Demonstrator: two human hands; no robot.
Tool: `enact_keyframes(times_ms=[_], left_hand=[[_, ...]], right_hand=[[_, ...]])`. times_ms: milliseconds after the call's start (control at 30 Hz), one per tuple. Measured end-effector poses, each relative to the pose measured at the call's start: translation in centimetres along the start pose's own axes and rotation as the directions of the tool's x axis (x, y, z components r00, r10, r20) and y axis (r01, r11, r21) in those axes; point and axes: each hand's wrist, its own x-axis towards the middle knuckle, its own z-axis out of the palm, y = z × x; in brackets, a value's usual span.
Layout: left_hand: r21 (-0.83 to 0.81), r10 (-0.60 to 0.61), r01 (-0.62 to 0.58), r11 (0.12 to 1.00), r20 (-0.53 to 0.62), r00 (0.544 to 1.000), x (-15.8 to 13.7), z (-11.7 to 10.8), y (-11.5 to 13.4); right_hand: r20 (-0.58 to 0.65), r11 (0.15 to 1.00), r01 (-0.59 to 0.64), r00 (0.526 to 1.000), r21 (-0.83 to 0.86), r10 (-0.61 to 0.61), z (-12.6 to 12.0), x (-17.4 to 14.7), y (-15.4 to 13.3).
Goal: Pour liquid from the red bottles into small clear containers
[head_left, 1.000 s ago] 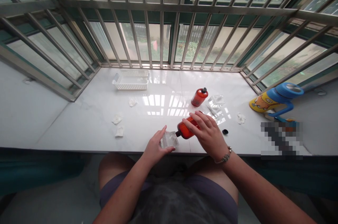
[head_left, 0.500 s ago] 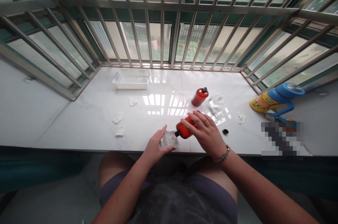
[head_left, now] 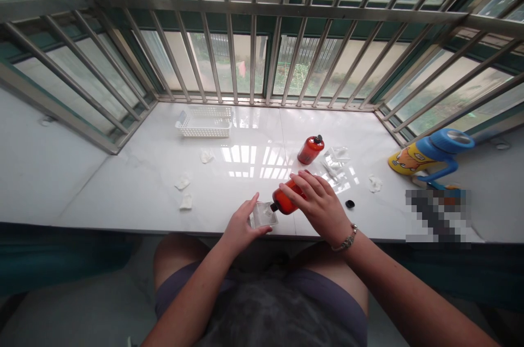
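My left hand (head_left: 243, 225) grips a small clear plastic box (head_left: 264, 219) at the front edge of the white counter, thumb on the near side and fingers on the far side. Wrapped around a red bottle (head_left: 286, 199) is my right hand (head_left: 319, 202). The bottle is tilted, its dark neck pointing down to the left at the box's opening. Whether liquid flows from it I cannot make out. A black cap (head_left: 350, 204) lies on the counter to the right of my right hand. Behind it stands a second red bottle (head_left: 311, 149) with a black top.
A white perforated basket (head_left: 204, 132) sits at the back left. Crumpled white tissues (head_left: 185, 202) lie on the left, another (head_left: 374, 183) on the right. Clear plastic pieces (head_left: 336, 160) are beside the second bottle. A blue-and-yellow flask (head_left: 426, 153) stands far right, before metal window bars (head_left: 278, 10).
Both hands, the box and the tilted bottle keep nearly the same position. Only the view has shifted very slightly.
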Motion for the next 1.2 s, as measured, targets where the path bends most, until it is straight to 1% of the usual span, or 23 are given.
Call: enact_keyframes(times_ms=[467, 700, 1200], left_hand=[[-0.001, -0.003, 0.003, 1.0, 0.001, 1.0, -0.1, 0.1, -0.4], [-0.013, -0.013, 0.013, 1.0, 0.01, 1.0, -0.1, 0.1, -0.4], [-0.009, 0.002, -0.002, 1.0, 0.005, 1.0, -0.1, 0.2, -0.9]], right_hand=[[0.016, 0.999, 0.014, 1.0, -0.03, -0.014, -0.2, 0.2, 0.2], [-0.014, 0.999, 0.04, 0.999, -0.036, -0.041, -0.4, 0.7, 0.5], [-0.021, 0.996, 0.071, 0.997, -0.046, -0.072, -1.1, 1.0, 0.7]])
